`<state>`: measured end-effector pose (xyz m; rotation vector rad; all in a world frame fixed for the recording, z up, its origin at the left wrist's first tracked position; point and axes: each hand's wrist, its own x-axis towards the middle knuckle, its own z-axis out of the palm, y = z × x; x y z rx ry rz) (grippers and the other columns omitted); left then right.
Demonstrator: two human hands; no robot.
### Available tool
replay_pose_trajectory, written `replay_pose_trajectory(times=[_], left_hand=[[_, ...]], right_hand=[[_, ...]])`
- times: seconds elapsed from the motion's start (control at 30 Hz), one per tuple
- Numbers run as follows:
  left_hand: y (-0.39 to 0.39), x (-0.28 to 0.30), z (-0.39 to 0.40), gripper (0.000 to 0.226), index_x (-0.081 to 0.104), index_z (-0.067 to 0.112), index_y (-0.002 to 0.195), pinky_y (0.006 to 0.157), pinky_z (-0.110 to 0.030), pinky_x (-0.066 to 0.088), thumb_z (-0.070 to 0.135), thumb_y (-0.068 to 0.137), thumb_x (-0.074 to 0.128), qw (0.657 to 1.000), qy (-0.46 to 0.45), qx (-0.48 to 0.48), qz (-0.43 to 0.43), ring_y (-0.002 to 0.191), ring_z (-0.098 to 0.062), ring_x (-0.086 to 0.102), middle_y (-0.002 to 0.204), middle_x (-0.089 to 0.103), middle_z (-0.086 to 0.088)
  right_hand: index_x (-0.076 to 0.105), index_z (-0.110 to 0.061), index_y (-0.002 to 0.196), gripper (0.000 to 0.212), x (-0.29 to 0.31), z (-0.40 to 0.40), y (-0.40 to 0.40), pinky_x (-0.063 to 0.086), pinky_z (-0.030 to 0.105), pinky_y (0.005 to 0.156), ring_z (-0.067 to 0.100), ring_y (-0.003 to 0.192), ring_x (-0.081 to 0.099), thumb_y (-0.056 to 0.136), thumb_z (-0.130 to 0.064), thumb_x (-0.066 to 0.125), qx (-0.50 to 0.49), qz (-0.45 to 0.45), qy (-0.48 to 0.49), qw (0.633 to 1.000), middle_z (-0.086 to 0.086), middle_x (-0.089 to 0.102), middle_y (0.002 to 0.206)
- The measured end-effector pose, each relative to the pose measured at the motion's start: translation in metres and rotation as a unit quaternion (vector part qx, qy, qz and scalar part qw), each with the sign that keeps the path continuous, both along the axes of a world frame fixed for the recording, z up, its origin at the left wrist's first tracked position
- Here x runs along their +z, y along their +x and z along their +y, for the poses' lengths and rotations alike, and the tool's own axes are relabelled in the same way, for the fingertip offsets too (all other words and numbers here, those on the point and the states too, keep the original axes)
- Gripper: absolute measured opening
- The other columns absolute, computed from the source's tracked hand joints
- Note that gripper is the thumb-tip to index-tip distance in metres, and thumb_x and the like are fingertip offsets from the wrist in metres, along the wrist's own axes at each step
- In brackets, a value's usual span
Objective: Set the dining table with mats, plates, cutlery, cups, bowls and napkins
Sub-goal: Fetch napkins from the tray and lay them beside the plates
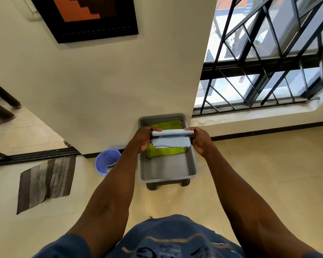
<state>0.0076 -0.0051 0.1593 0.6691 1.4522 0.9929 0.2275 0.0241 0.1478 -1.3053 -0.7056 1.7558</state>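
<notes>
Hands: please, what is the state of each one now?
Left hand: fingers grip the left end of the grey cloth.
Right hand: fingers grip its right end.

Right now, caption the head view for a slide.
Both hands, left and right, hold a folded grey cloth above a grey tub with a green cloth inside.

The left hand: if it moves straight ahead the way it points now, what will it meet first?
Probably the green cloth in the grey tub, then the wall. The left hand already grips the folded grey cloth; depth is uncertain.
</notes>
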Motion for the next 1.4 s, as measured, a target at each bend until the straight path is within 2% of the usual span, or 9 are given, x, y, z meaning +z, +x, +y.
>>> replay_pose_trajectory(times=[0.2,0.4,0.5,0.6,0.77,0.93,1.1,1.2,1.4], left_hand=[[0.007,-0.002,0.005,0.044,0.074,0.015,0.076,0.067,-0.031,0.052,-0.005,0.093,0.040,0.999,0.001,-0.008,-0.033,0.077,-0.027,0.064,0.096,0.068,-0.012],[0.023,0.000,0.010,0.030,0.075,0.010,0.072,0.070,-0.032,0.048,0.015,0.077,0.046,0.993,0.006,0.030,-0.113,0.085,-0.027,0.061,0.096,0.070,-0.008],[0.035,0.000,0.014,0.026,0.074,0.014,0.083,0.069,-0.030,0.050,0.030,0.063,0.071,0.995,0.008,0.011,-0.102,0.079,-0.020,0.065,0.092,0.072,-0.002],[0.052,-0.007,0.022,0.016,0.071,0.013,0.097,0.074,-0.033,0.052,0.006,0.083,0.069,0.997,0.027,-0.016,-0.072,0.087,-0.021,0.062,0.093,0.070,-0.002],[0.073,-0.013,0.036,0.056,0.065,0.016,0.118,0.085,-0.031,0.058,-0.020,0.075,0.065,0.994,0.016,-0.061,-0.093,0.102,-0.026,0.062,0.119,0.061,-0.017],[0.103,-0.008,0.042,0.066,0.056,0.012,0.131,0.066,-0.025,0.057,-0.025,0.077,0.056,0.989,-0.004,-0.126,-0.079,0.091,-0.023,0.059,0.111,0.057,-0.014],[0.129,-0.009,0.050,0.040,0.062,0.002,0.121,0.094,-0.040,0.053,0.008,0.082,0.069,0.947,-0.122,-0.272,-0.120,0.102,-0.026,0.065,0.115,0.068,-0.014],[0.153,-0.012,0.058,0.041,0.068,0.004,0.113,0.088,-0.039,0.053,0.026,0.079,0.075,0.907,-0.132,-0.391,-0.079,0.093,-0.026,0.065,0.112,0.067,-0.017],[0.199,-0.014,0.062,0.028,0.062,0.009,0.118,0.091,-0.046,0.054,0.016,0.091,0.065,0.870,-0.063,-0.487,-0.042,0.099,-0.029,0.066,0.117,0.067,-0.021]], right_hand=[[0.062,-0.010,0.072,0.031,0.002,-0.001,0.010,0.052,0.025,0.049,0.028,0.077,0.059,0.088,0.011,0.046,-0.020,0.027,0.013,0.999,0.014,0.063,0.095],[0.072,-0.009,0.080,0.025,-0.001,0.002,0.029,0.047,0.030,0.062,0.028,0.081,0.056,0.084,-0.015,0.048,-0.033,0.070,-0.013,0.997,0.010,0.067,0.093],[0.071,-0.013,0.084,0.020,-0.001,0.005,0.038,0.046,0.027,0.055,0.024,0.077,0.055,0.084,-0.008,0.052,-0.018,0.042,0.014,0.999,0.008,0.064,0.093],[0.069,-0.018,0.098,0.032,-0.002,0.008,0.052,0.047,0.028,0.055,0.025,0.082,0.055,0.081,0.005,0.055,0.000,0.019,0.036,0.999,0.010,0.060,0.102],[0.059,-0.016,0.115,0.053,-0.002,0.011,0.084,0.053,0.030,0.058,0.032,0.090,0.057,0.075,0.019,0.053,-0.032,0.045,0.023,0.998,0.021,0.057,0.110],[0.054,-0.009,0.119,0.053,-0.003,0.008,0.114,0.050,0.026,0.059,0.028,0.087,0.059,0.074,0.019,0.056,-0.103,0.033,0.015,0.994,0.022,0.058,0.112],[0.051,-0.004,0.116,0.048,-0.005,0.000,0.140,0.054,0.030,0.065,0.027,0.082,0.063,0.074,0.018,0.062,-0.200,0.050,0.023,0.978,0.014,0.062,0.096],[0.056,-0.003,0.101,0.034,-0.006,-0.008,0.148,0.053,0.030,0.062,0.027,0.079,0.061,0.074,0.013,0.069,-0.244,0.044,0.035,0.968,0.014,0.061,0.090],[0.061,0.003,0.114,0.031,-0.007,-0.042,0.153,0.055,0.039,0.080,0.028,0.089,0.066,0.088,-0.014,0.066,-0.231,0.078,-0.044,0.969,0.019,0.067,0.110]])
